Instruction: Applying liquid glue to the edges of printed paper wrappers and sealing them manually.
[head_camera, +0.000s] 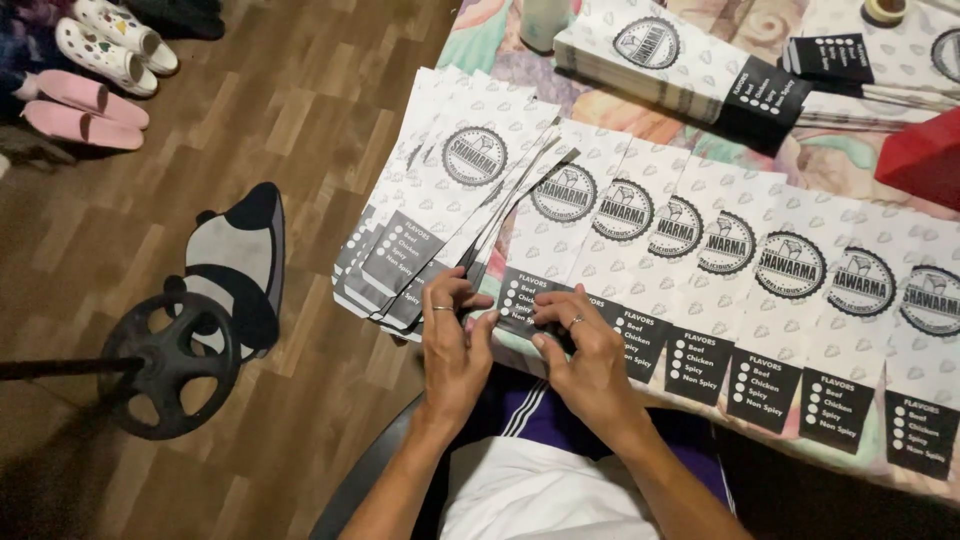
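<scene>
Fingers (455, 290) of the left hand (452, 345): pinched together on the lower edge of a fanned stack of paper bags (450, 215) at the tabletop (640, 110) edge. Fingers of the right hand (585, 350): pressed flat on one bag (545, 245) just right of that stack. Overlapping row of bags (800, 300): runs right from it. Bundled bags (680, 65): beyond it. Red box (925, 155): far right. Panda mat (240, 265), pink shoes (85, 105): floor, left.
</scene>
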